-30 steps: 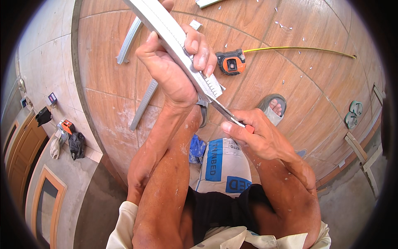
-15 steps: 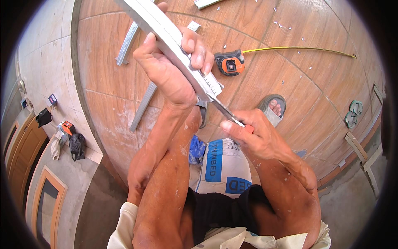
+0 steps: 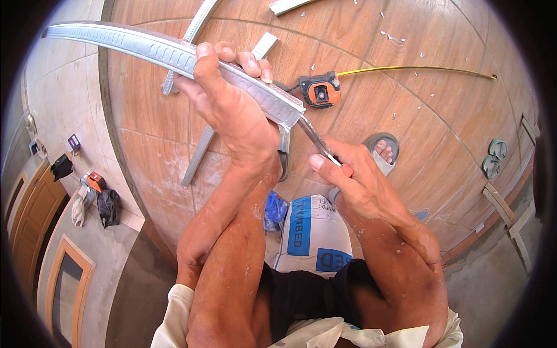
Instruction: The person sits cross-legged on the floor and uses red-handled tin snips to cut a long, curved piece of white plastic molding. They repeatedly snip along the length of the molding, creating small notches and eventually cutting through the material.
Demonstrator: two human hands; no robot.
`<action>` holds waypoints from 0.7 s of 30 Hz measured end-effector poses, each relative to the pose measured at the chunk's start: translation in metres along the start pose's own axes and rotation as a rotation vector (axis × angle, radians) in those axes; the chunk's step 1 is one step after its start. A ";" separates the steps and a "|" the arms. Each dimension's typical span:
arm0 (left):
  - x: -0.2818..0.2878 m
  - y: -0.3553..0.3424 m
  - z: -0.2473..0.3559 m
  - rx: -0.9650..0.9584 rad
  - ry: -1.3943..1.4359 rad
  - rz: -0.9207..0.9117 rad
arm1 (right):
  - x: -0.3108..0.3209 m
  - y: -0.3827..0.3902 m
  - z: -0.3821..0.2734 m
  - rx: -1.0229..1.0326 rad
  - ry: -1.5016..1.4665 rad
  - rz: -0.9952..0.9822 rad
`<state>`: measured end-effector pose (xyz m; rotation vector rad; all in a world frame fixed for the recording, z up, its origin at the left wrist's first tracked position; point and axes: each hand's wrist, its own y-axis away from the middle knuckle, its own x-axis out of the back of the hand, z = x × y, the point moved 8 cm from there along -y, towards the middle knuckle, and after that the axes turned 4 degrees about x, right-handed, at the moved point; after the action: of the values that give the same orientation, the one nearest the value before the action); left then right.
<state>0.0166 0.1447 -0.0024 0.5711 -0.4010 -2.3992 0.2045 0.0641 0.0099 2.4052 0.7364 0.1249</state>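
Note:
My left hand [image 3: 238, 113] is wrapped around a long, silvery metal channel [image 3: 148, 51] with a row of pressed ridges along its side. The channel reaches up to the far left, its cut end pointing toward my right hand. Closed in my right hand [image 3: 360, 180] are metal snips [image 3: 315, 138] with a red handle grip. Their blade tips meet the near end of the channel. Whether the blades are apart or pressed together, I cannot tell. My right fingers hide most of the handles.
An orange and black tape measure [image 3: 321, 91] lies on the wood-look floor tiles, its yellow blade [image 3: 415, 67] drawn out to the right. Other metal channels [image 3: 200, 152] and small metal scraps [image 3: 393, 38] are scattered around. A printed sack [image 3: 313, 232] sits between my legs; green slippers [image 3: 494, 158] lie far right.
The channel has turned in my left hand: its far end swung left and its ridged side now faces up. My left fingers have shifted their grip. The snips stay at its near end.

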 end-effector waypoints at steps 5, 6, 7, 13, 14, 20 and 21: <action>-0.009 0.010 0.008 -0.034 -0.022 -0.007 | 0.001 -0.001 0.000 -0.057 -0.029 -0.005; -0.010 0.011 0.009 -0.046 -0.023 -0.009 | 0.000 -0.001 0.001 -0.067 -0.045 0.001; -0.009 0.010 0.009 -0.059 -0.021 -0.013 | 0.000 -0.001 0.002 -0.079 -0.060 0.009; -0.007 0.006 0.004 -0.083 -0.027 -0.027 | 0.001 -0.001 0.004 -0.086 -0.104 0.016; -0.007 0.006 0.004 -0.084 -0.029 -0.027 | 0.001 -0.001 0.004 -0.087 -0.104 0.014; -0.007 0.007 0.005 -0.080 -0.040 -0.026 | 0.002 -0.002 0.004 -0.086 -0.094 0.002; -0.007 0.007 0.004 -0.081 -0.041 -0.028 | 0.002 -0.002 0.004 -0.086 -0.086 0.001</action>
<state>0.0227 0.1447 0.0059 0.4945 -0.3136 -2.4448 0.2067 0.0644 0.0053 2.3144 0.6765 0.0521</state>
